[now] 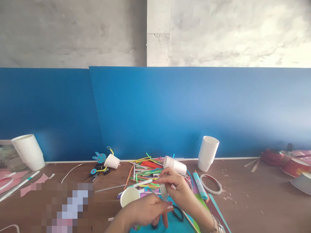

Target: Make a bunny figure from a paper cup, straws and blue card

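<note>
Close together over blue paper (145,230), my two hands work at a small clear plastic piece (163,191) with faint print on it. My left hand (147,208) is closed, its thumb and finger pinching near the lower end. From above, the bent fingers of my right hand (175,185) close on its upper end. What kind of thing it is I cannot make out. Scissors with dark handles (179,214) lie on the paper just below, partly hidden. Just beyond my left hand a white paper cup (130,196) stands.
Colourful straws (145,173) lie heaped ahead, with a stack of cups (175,165) on its side. Upright cup stacks (208,153) stand at right and far left. A tape roll (211,184) lies right. A cup with blue cutouts (112,160) sits left. A blue partition (170,110) rises behind.
</note>
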Demonstrator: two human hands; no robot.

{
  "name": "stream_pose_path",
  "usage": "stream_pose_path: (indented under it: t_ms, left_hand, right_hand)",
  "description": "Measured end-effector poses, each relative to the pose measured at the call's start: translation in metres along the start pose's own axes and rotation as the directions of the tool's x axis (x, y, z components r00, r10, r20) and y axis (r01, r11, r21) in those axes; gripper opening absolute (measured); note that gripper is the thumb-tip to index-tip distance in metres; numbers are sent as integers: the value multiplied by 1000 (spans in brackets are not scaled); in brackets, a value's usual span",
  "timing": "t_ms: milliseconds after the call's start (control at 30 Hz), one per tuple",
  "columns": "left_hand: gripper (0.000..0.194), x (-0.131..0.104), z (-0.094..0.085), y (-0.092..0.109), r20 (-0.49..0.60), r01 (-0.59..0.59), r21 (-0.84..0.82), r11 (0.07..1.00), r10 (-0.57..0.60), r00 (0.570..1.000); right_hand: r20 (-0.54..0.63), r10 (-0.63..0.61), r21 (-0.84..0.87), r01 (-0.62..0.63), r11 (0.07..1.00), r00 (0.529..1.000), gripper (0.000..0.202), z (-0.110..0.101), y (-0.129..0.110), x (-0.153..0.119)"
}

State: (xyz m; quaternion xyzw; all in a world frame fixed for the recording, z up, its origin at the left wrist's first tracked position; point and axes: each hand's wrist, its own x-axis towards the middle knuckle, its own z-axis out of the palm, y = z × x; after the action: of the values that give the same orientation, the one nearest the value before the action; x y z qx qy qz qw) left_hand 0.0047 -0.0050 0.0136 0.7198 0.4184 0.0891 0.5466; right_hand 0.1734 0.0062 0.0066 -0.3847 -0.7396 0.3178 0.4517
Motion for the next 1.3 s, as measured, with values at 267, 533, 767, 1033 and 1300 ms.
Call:
stream_pose_path:
  t_ms: [267, 533, 767, 1033, 1300]
  left_hand:
    - [35, 18, 7, -16, -230, -75, 5, 997, 74, 970]
    - [26, 25, 10, -17, -397, -109, -35, 993, 87, 914]
    - [30, 29, 12, -13, -347, -195, -217, 957, 111, 931]
    - [15, 35, 11, -20, -513, -254, -186, 949, 127, 849]
    - [23, 35, 6, -21, -641, -388, -203, 899, 177, 747]
  right_hand:
    - [17, 128, 56, -129, 990, 992, 44, 4, -10, -4]
    - [-116, 64, 69, -56, 996, 991, 46, 8, -9, -5]
    - [-126, 22, 80, -12, 997, 992, 38, 3, -16, -4]
    - [-94, 30, 121, -19, 992, 995, 47, 9, -18, -8]
    - [-90, -41, -34, 38, 999, 995, 28, 14, -25, -12]
